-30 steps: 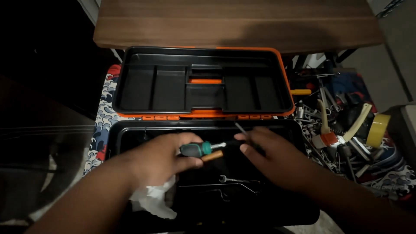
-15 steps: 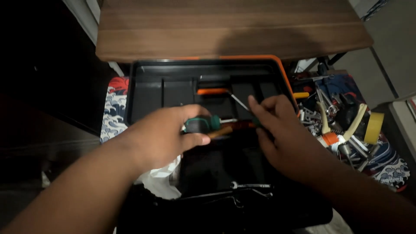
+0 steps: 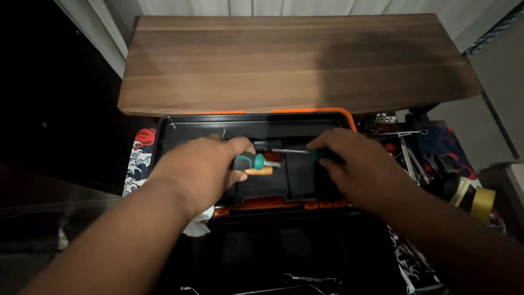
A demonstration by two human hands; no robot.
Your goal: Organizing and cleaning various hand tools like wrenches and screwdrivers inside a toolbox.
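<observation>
My left hand [image 3: 199, 166] is closed around a screwdriver with a green and black handle [image 3: 250, 161], along with a tool with an orange-brown handle [image 3: 259, 171], and a white cloth [image 3: 197, 226] bunched beneath it. My right hand [image 3: 357, 169] grips a green-handled screwdriver [image 3: 315, 155] whose thin shaft [image 3: 289, 151] points left toward the other hand. Both hands hover over the open lid [image 3: 180, 131] of a black and orange toolbox. The box's dark lower tub [image 3: 284, 257] lies below, with a wrench [image 3: 305, 279] in it.
A wooden tabletop [image 3: 295, 60] overhangs the far edge of the lid. To the right, loose tools [image 3: 415, 158] and a roll of yellow tape [image 3: 480, 202] lie on a patterned cloth [image 3: 136, 158]. Darkness fills the left side.
The view tilted up and both hands moved away from the tub toward the lid. The right hand's screwdriver turned from slanted to nearly level.
</observation>
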